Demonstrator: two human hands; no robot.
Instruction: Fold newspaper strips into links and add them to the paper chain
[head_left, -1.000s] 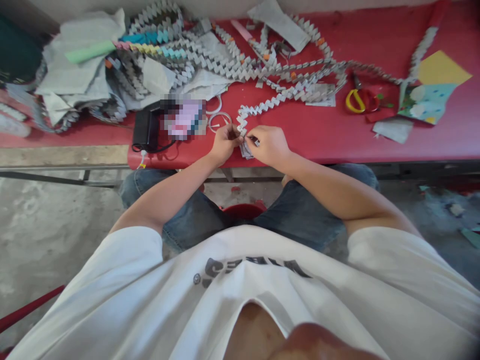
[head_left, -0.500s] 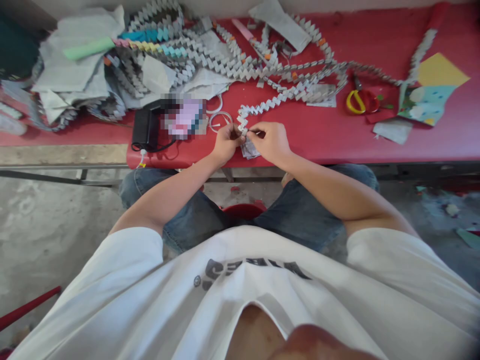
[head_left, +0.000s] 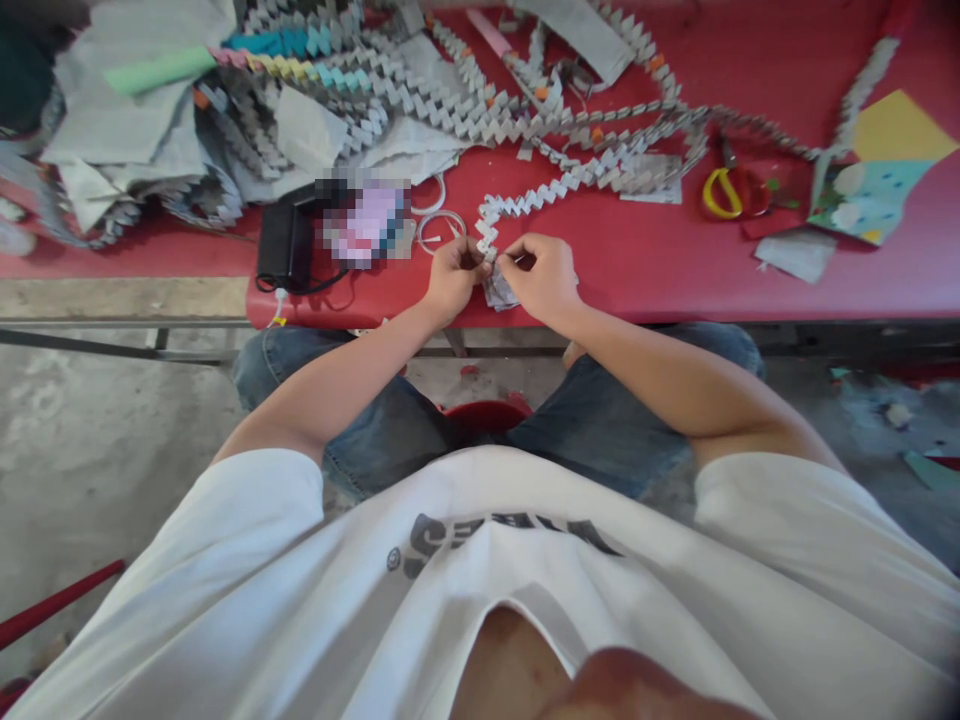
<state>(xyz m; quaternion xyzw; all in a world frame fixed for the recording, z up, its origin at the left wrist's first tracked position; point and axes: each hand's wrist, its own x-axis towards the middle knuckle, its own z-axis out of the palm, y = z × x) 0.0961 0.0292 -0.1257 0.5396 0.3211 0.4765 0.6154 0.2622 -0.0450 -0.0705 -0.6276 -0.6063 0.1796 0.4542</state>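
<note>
A zigzag chain of folded white paper point(head_left: 529, 200) runs down across the red tabletop to its near end, which lies between my hands. My left hand point(head_left: 450, 282) is closed, thumb and fingertips pinching that end from the left. From the right, my right hand point(head_left: 547, 278) is also closed, its thumb and forefinger pressed together at the same end. Whether a separate strip is between the right fingertips is too small to tell. Under the fingertips, near the table edge, lie small printed paper pieces point(head_left: 501, 292).
Left stands a black power adapter point(head_left: 285, 245) beside a blurred-out pink item and a coiled white cable point(head_left: 441, 232). Paper sheets point(head_left: 142, 110) and tangled chains fill the back. Yellow-handled scissors point(head_left: 721, 195) and a colourful paper piece point(head_left: 862, 195) lie right. The red table point(head_left: 660, 280) ends at my knees.
The camera view has shifted slightly. Both hands stay at the chain's end, with only a slight change in the fingers.
</note>
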